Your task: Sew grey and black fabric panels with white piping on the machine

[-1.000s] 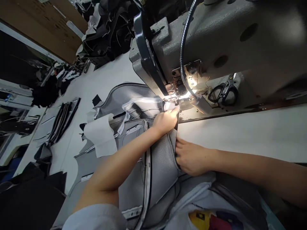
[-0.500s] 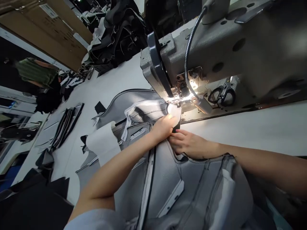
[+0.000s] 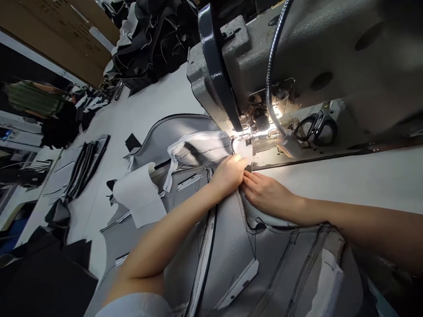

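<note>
A large grey sewn fabric cover [image 3: 228, 229] with dark seams and white strips spreads over the table and toward my body. Its far edge lies under the lit needle area of a grey sewing machine [image 3: 218, 70]. My left hand [image 3: 230, 175] is closed on the fabric edge just in front of the presser foot, fingertips on a small light patch of the cover. Close beside it, my right hand [image 3: 264, 191] pinches the same edge, its fingertips almost touching the left hand. What lies under the fingers is hidden.
Black-handled scissors [image 3: 319, 127] lie on the machine bed behind a flexible lamp [image 3: 287, 143]. Dark fabric pieces [image 3: 152, 39] are heaped at the back. Stacked panels [image 3: 87, 165] lie on the left, and a person in a green top [image 3: 35, 97] is beyond.
The camera view has moved closer to the machine. My right fingers have drawn together on the fabric edge near my left hand, and the small patch shows slightly differently.
</note>
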### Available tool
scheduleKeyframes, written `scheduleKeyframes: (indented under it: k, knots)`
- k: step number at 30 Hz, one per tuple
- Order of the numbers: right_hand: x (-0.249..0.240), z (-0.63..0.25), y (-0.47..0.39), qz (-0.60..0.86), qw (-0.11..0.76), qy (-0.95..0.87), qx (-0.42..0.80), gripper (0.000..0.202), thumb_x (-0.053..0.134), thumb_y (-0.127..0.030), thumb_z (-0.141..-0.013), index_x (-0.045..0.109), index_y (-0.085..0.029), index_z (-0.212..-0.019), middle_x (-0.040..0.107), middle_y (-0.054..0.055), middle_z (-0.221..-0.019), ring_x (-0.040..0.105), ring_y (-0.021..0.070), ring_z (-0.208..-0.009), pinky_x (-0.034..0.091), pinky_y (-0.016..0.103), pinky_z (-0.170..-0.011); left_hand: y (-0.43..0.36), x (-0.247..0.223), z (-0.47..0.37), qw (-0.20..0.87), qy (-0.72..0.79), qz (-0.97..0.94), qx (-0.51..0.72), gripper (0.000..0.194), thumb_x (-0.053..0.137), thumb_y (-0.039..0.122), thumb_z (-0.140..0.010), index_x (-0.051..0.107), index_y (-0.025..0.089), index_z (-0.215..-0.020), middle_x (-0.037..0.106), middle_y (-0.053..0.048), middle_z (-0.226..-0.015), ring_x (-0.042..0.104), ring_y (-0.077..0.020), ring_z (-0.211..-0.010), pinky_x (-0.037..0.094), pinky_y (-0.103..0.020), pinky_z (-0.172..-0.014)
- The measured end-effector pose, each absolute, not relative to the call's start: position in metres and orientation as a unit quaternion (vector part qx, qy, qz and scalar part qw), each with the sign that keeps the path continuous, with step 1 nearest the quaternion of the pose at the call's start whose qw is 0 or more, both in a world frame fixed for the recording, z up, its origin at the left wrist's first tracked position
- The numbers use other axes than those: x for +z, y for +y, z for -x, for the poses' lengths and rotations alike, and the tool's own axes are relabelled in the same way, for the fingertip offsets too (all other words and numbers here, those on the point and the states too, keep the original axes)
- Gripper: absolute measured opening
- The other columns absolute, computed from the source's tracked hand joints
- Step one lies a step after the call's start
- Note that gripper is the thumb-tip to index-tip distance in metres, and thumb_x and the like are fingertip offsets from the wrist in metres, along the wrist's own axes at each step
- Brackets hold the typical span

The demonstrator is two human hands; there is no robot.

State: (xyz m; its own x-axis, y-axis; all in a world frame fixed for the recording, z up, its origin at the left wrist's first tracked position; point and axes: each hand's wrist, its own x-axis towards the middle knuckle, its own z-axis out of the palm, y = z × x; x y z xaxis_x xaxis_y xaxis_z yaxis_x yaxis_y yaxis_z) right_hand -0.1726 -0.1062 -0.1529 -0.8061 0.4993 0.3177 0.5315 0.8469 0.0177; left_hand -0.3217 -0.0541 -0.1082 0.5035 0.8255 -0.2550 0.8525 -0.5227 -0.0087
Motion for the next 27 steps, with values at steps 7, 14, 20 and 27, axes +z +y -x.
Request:
scheduleKeyframes:
  k: [7,14,20,27]
  knots:
    - [-0.156,0.157,-0.086,0.297,0.168,-0.940,-0.024,0.029,0.046,-0.013,-0.092,0.064,0.000,-0.111,0.062,0.022,-0.115,0.054,0.0301,-0.104,0.042,0.039,-0.076,-0.033,-0.115,0.317,0.047,0.485,-0.872,-0.046,0.025,0.044,0.007,-0.090,0.069,0.012,-0.095,0.068,-0.010,-0.095,0.063,-0.0219,-0.091,0.050,-0.031,-0.089]
    - [-0.155,0.152,-0.080,0.333,0.164,-0.928,-0.031,0.041,0.048,-0.031,-0.092,0.061,-0.003,-0.119,0.061,0.017,-0.120,0.051,0.0278,-0.090,0.033,0.038,-0.067,-0.026,-0.110,0.322,0.083,0.482,-0.872,-0.024,0.025,0.049,0.007,-0.086,0.072,0.014,-0.094,0.072,-0.009,-0.103,0.065,-0.0227,-0.098,0.051,-0.034,-0.094]
    - [-0.154,0.147,-0.067,0.346,0.191,-0.918,-0.016,0.044,0.051,-0.032,-0.090,0.060,-0.003,-0.123,0.062,0.018,-0.123,0.052,0.0283,-0.094,0.035,0.039,-0.078,-0.017,-0.110,0.315,0.096,0.502,-0.860,0.008,0.025,0.050,0.008,-0.087,0.072,0.014,-0.097,0.073,-0.009,-0.101,0.067,-0.0214,-0.096,0.051,-0.033,-0.092]
    - [-0.152,0.146,-0.063,0.339,0.189,-0.919,-0.067,0.039,0.045,-0.025,-0.093,0.061,-0.002,-0.121,0.064,0.017,-0.122,0.053,0.0268,-0.096,0.036,0.039,-0.080,-0.010,-0.109,0.322,0.122,0.489,-0.862,0.058,0.015,0.057,0.009,-0.082,0.070,0.016,-0.083,0.073,-0.005,-0.087,0.066,-0.0181,-0.082,0.049,-0.027,-0.079]
